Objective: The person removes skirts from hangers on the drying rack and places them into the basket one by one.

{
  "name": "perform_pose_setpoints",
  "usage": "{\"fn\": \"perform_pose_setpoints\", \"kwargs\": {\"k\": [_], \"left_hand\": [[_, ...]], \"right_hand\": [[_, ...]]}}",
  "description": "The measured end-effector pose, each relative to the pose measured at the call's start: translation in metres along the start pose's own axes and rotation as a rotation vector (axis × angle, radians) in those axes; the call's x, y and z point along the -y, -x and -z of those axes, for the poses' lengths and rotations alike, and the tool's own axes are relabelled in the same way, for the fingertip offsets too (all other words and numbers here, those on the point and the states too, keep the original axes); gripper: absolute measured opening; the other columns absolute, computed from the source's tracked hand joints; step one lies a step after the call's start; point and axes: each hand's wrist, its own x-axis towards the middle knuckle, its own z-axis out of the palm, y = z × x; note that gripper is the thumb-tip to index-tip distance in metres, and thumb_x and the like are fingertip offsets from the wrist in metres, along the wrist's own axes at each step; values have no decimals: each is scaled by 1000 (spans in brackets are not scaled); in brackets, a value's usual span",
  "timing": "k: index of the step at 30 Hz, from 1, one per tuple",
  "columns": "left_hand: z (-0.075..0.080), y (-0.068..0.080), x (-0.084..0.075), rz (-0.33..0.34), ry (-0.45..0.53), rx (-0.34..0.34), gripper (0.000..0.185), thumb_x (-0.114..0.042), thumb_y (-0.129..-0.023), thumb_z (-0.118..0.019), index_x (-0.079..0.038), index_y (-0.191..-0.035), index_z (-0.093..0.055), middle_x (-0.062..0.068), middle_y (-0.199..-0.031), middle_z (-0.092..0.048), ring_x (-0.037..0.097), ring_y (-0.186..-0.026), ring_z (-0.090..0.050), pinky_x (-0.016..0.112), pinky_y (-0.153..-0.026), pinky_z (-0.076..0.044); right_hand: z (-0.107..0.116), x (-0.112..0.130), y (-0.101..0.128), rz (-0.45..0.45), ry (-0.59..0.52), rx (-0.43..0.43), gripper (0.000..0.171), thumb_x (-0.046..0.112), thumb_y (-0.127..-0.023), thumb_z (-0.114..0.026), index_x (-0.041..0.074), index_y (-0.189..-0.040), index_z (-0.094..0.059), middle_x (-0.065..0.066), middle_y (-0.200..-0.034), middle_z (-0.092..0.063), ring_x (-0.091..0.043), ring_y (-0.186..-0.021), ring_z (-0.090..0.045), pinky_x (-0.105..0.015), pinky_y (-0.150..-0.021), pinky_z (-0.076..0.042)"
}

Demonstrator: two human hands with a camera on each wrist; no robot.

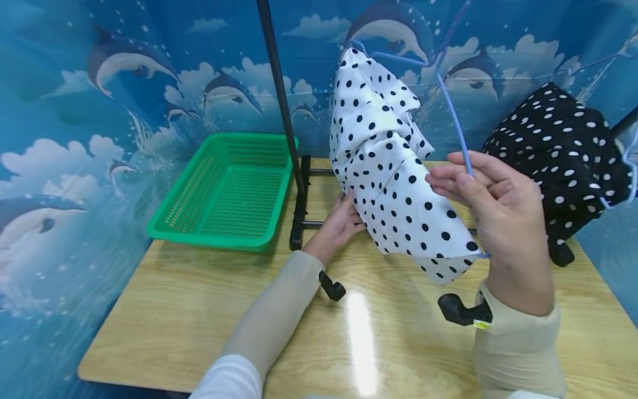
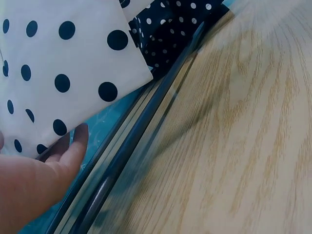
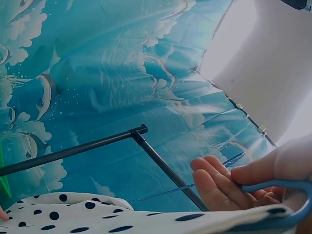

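The white polka-dot garment (image 1: 394, 166) hangs on a light blue hanger (image 1: 456, 124) above the wooden desk (image 1: 199, 321), its cloth draping down between the person's 2 hands. The right hand (image 1: 490, 213) pinches the thin blue wire of the hanger between thumb and fingers, just beside the garment's right edge; in the right wrist view the fingers (image 3: 214, 183) lie curled along the blue hanger (image 3: 273, 187) with the spotted cloth (image 3: 122, 219) spread below them. The left hand (image 1: 341, 221) touches the garment's lower left edge with its fingers hidden behind the fabric, so whether they grip the cloth cannot be told; in the left wrist view a thumb (image 2: 73, 146) lies straight against the underside of the white dotted fabric (image 2: 63, 68). A black polka-dot garment (image 1: 563, 155) hangs to the right, well apart from the left hand and near the right one. A green plastic basket (image 1: 229, 188) sits on the desk at the left, just beside the black rack pole (image 1: 279, 94) and its base (image 1: 299, 205). Dolphin-print blue walls (image 1: 99, 83) surround the desk.
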Motion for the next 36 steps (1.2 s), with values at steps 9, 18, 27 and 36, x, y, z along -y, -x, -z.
{"fn": "perform_pose_setpoints", "kwargs": {"k": [9, 18, 27, 36], "left_hand": [[5, 1, 1, -34, 7, -36, 77, -31, -96, -60, -31, -155, -11, 16, -145, -46, 34, -130, -48, 53, -107, -36], [8, 6, -9, -135, -122, -108, 83, -19, -96, -60, -45, -153, -6, 14, -144, -45, 28, -111, -62, 42, -94, -50], [18, 9, -22, -236, -276, -142, 81, -8, -94, -61, -40, -153, -17, 14, -140, -52, 24, -108, -63, 37, -91, -51], [27, 20, -36, -354, -473, -156, 72, -9, -91, -67, -29, -152, -33, 11, -140, -54, 22, -114, -61, 32, -90, -52]], "right_hand": [[6, -2, -2, -18, -42, -10, 26, -8, -96, -48, -22, -118, -53, -25, -100, -70, -27, -94, -71, -33, -84, -53], [12, -4, -1, -25, 21, -52, 29, -5, -96, -51, -23, -118, -52, -23, -99, -71, -26, -93, -71, -33, -83, -53], [19, -9, 0, -53, -25, -53, 26, -7, -96, -49, -20, -118, -54, -22, -101, -70, -26, -95, -70, -32, -84, -52], [25, -13, 0, -76, -3, -104, 25, -6, -96, -51, -16, -118, -56, -20, -99, -71, -24, -93, -71, -32, -83, -52]]}}
